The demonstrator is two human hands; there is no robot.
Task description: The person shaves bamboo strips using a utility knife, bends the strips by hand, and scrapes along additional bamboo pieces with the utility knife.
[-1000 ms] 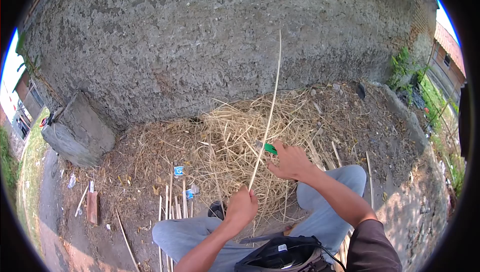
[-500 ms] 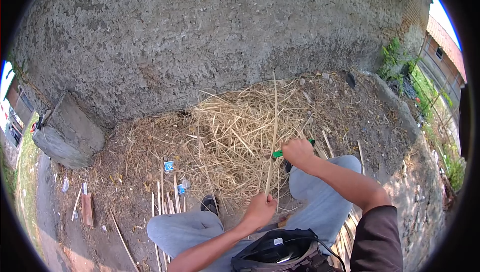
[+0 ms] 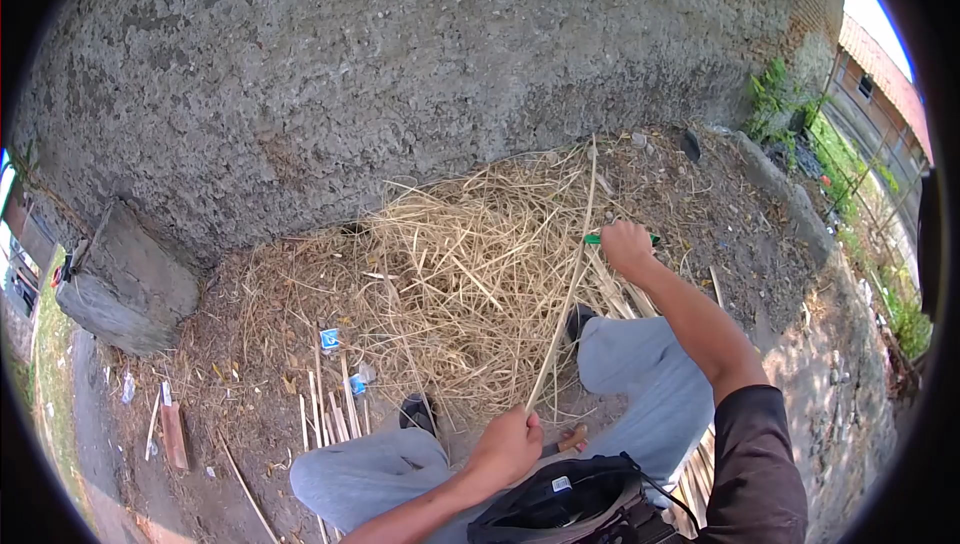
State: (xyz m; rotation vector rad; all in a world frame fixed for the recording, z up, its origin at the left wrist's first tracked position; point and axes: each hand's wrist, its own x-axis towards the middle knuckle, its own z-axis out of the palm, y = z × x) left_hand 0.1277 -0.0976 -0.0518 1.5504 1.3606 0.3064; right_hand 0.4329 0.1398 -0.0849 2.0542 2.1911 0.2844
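Note:
A long, pale bamboo strip [image 3: 563, 332] slants from my lap up towards the wall. My left hand [image 3: 505, 447] is closed around its lower end. Farther up, my right hand [image 3: 627, 248] grips a slim green cutter [image 3: 593, 239], whose near end meets the strip. My fingers cover most of the cutter, and its blade is too small to make out. Below the strip lies a heap of curled bamboo shavings [image 3: 460, 274], between my feet and the wall. A wooden-handled tool [image 3: 573, 438] rests between my legs, partly hidden.
A rough grey wall [image 3: 400, 74] rises behind the heap. Cut bamboo strips [image 3: 348, 409] lie beside my left leg, with more under my right leg. A black open bag [image 3: 550, 494] sits at my lap. A concrete block [image 3: 135, 279] stands at left.
My right hand has slid the cutter up along the strip, away from my left hand. The strip's far end now leans more to the right. My left hand keeps its hold.

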